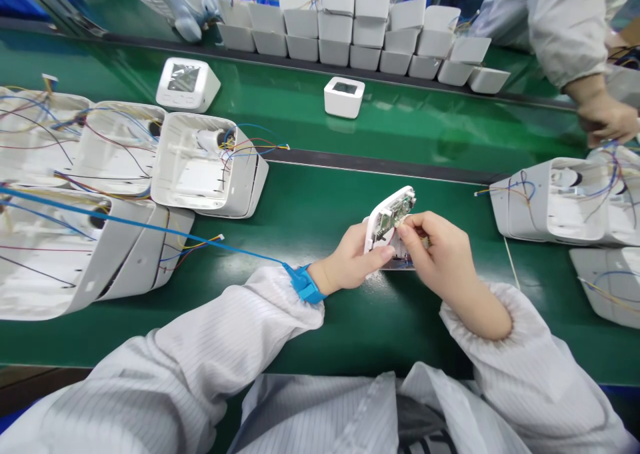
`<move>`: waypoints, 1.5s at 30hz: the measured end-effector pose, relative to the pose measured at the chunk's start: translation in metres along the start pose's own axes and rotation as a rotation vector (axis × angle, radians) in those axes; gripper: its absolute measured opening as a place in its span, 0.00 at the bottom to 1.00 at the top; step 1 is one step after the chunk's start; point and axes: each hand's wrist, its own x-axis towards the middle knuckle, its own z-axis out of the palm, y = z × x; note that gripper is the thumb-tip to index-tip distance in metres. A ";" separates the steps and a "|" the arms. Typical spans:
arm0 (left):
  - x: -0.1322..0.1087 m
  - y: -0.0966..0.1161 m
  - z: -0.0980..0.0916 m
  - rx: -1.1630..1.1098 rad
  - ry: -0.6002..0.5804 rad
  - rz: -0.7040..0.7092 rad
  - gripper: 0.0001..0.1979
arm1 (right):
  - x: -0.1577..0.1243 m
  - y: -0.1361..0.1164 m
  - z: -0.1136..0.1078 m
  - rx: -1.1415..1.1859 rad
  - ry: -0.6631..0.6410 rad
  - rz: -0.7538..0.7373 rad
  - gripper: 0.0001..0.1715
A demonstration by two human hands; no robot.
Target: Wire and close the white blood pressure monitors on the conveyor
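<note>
The work looks partway: the board (389, 222) sits in its white cover (372, 230), but the cover is apart from the shells (245, 177), which stand uncovered, wires loose. The left hand (354, 257) grips the cover just above the bench (305, 221); the right hand (443, 249) has fingertips pinched together at the board's edge, on what I can't tell.

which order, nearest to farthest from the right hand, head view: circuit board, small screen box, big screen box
1. Circuit board: at the right hand.
2. Small screen box: ahead, slightly left.
3. Big screen box: ahead, far left.
</note>
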 end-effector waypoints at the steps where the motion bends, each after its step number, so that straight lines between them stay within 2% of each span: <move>1: 0.000 0.000 0.000 0.003 0.003 0.007 0.22 | 0.000 0.000 0.000 0.009 -0.002 -0.003 0.11; 16: 0.000 0.004 0.003 -0.034 -0.006 -0.001 0.26 | -0.002 -0.001 0.005 -0.051 0.060 -0.052 0.10; 23: 0.002 0.009 0.004 -0.114 -0.043 0.020 0.25 | -0.004 0.000 0.006 -0.260 0.122 -0.106 0.12; 27: 0.000 0.005 0.001 -0.152 -0.070 0.001 0.27 | 0.002 0.011 0.004 -0.193 0.213 -0.156 0.06; 28: 0.000 0.004 0.001 -0.173 -0.083 -0.014 0.27 | 0.004 0.015 0.003 -0.151 0.243 -0.189 0.08; 29: -0.001 0.003 0.000 -0.195 -0.098 -0.030 0.26 | 0.006 0.019 0.001 -0.111 0.258 -0.229 0.15; 31: -0.002 0.003 -0.001 -0.222 -0.126 -0.058 0.26 | 0.010 0.025 -0.002 -0.060 0.222 -0.314 0.27; 32: -0.002 0.003 -0.001 -0.225 -0.135 -0.066 0.27 | 0.010 0.027 -0.003 -0.054 0.187 -0.344 0.30; 34: -0.002 0.005 -0.001 -0.223 -0.141 -0.073 0.27 | 0.010 0.028 -0.004 -0.073 0.153 -0.369 0.29; 39: -0.001 0.008 -0.001 -0.271 -0.162 -0.121 0.26 | 0.007 0.026 -0.002 -0.152 0.244 -0.385 0.25; 45: -0.001 0.009 -0.003 -0.380 -0.176 -0.207 0.25 | 0.006 0.025 -0.002 -0.171 0.270 -0.379 0.24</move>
